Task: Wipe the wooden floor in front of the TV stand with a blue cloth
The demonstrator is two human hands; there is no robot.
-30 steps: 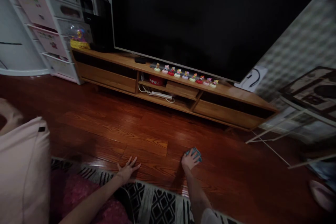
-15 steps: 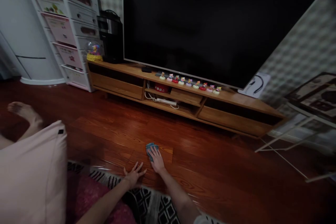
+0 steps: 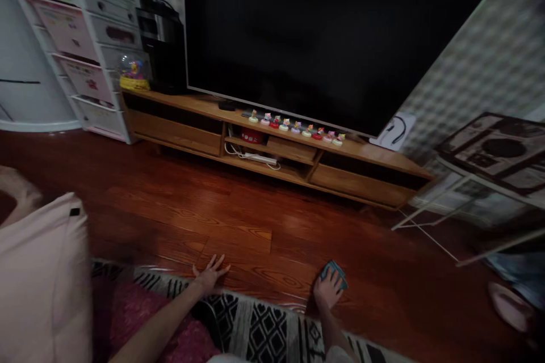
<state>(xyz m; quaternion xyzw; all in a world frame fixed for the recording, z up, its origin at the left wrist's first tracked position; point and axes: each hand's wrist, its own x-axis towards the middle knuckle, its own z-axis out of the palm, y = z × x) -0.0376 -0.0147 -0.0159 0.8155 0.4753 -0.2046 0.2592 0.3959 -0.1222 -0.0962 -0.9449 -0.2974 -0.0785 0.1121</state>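
Observation:
My right hand [image 3: 328,292] presses a folded blue cloth [image 3: 339,273] against the wooden floor [image 3: 238,221], right of centre. Its fingers lie over the cloth, and part of the cloth shows past the fingertips. Further left, my left hand [image 3: 209,275] rests on the floor by the rug's edge, fingers spread and nothing in them. Under my forearms lies the black and white patterned rug [image 3: 272,326].
A low wooden TV stand [image 3: 179,105] runs across the back with several small figurines [image 3: 284,124] under a large TV [image 3: 298,39]. A white-legged folding table [image 3: 430,221] stands right. A pale cushion [image 3: 46,278] and a person's foot [image 3: 19,187] are left.
My right hand has slid the cloth along the floor to the right and nearer to me. The left hand stays on the floor. The view has shifted somewhat to the right.

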